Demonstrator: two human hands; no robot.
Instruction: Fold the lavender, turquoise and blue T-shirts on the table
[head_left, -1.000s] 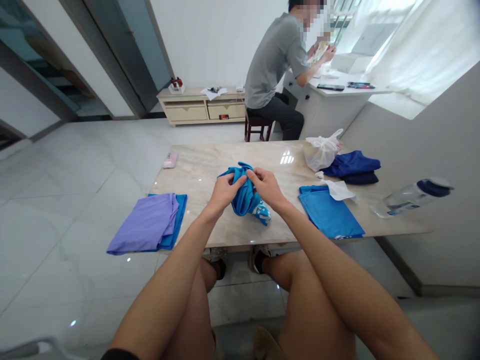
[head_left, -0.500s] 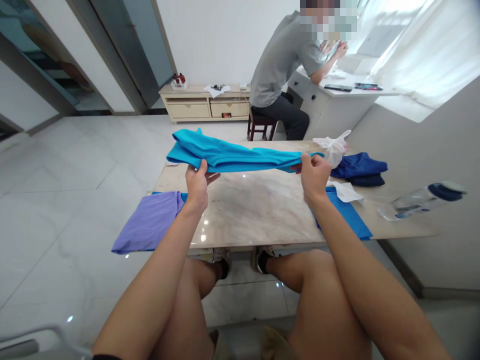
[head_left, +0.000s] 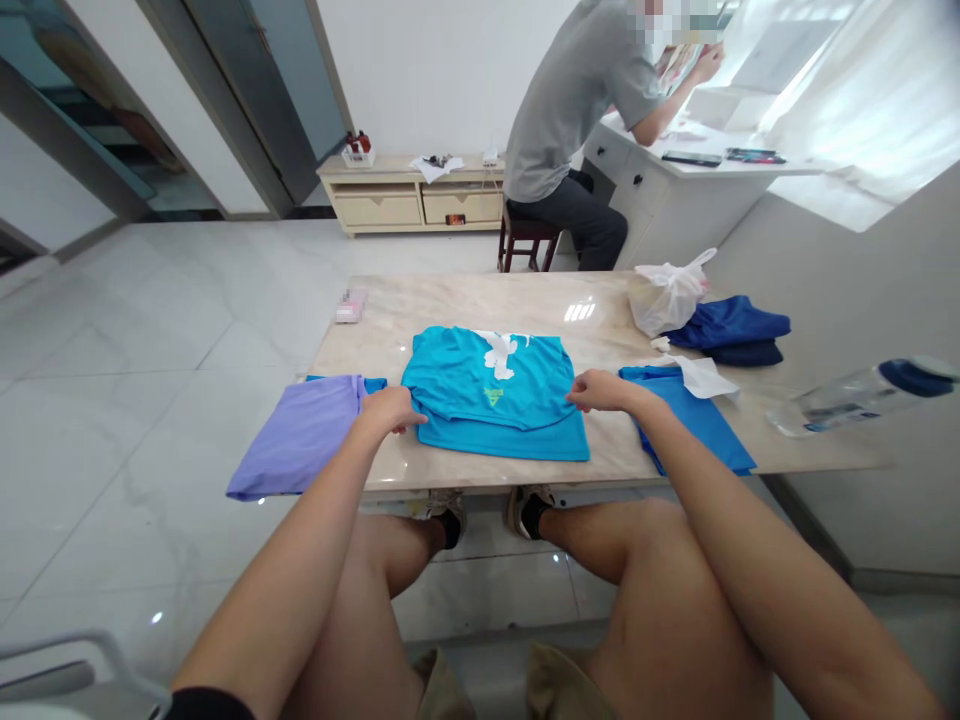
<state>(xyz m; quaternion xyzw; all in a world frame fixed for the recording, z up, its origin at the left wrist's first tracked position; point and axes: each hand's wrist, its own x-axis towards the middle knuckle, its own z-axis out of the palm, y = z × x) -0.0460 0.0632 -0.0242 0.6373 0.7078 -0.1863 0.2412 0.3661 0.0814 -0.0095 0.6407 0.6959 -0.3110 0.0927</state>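
A turquoise T-shirt [head_left: 491, 390] with a white print and a small yellow-green logo lies folded on the marble-patterned table [head_left: 480, 300]. Its upper layer stops short of the lower one at the near edge. My left hand [head_left: 391, 410] is closed at the shirt's left edge, pinching the fabric. At the opposite edge, the fingertips of my right hand [head_left: 602, 391] pinch the upper layer. Close to my left hand is a folded purple garment [head_left: 300, 435] with blue cloth under it. A folded blue garment [head_left: 690, 415] lies right of my right hand.
A white plastic bag [head_left: 664, 300], dark blue clothes [head_left: 739, 325], a white paper [head_left: 705, 378] and a clear bottle [head_left: 847, 400] occupy the table's right side. A small pink packet [head_left: 350, 306] sits far left. Beyond, a person in grey [head_left: 562, 110] sits at a white desk.
The turquoise T-shirt, held stretched in the air before, now lies flat on the table with its print showing. Both hands have come down with it, and my right hand has moved slightly left.
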